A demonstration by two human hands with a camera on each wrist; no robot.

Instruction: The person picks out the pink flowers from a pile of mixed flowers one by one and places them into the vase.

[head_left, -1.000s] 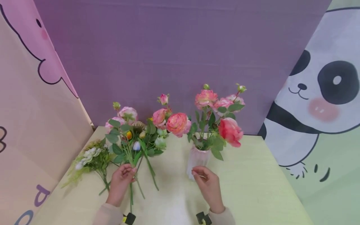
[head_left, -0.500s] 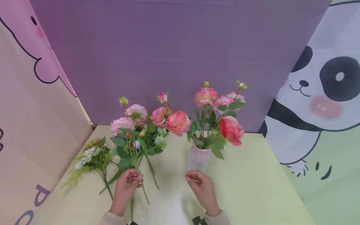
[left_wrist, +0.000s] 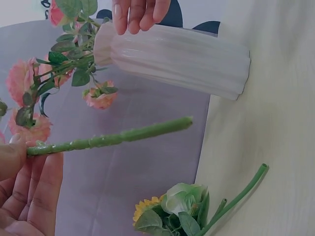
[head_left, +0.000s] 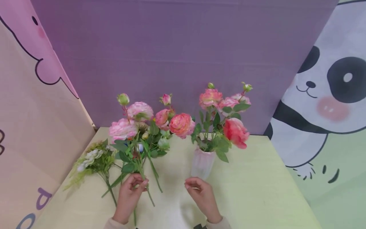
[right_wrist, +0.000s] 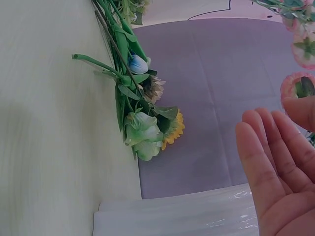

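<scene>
My left hand pinches the green stem of an artificial peony spray between thumb and fingers. Its pink blooms and bud tilt up to the left in the head view. In the left wrist view, the bare end of this stem sticks out past the fingers, apart from the vase. My right hand hovers in front of the white ribbed vase, holding nothing. Its fingers are loosely bent, and the right wrist view shows them clear of the thumb. Coral peonies stand in the vase, leaning to both sides.
White flowers with feathery greenery lie at the table's left. Beside them are several loose stems, with a green rose, a yellow sunflower and a blue tulip. A purple backdrop rises behind the table.
My left hand has drawn the peony spray rightward and nearer, lifting its blooms over the loose flowers. My right hand has shifted left and down, away from the vase's side.
</scene>
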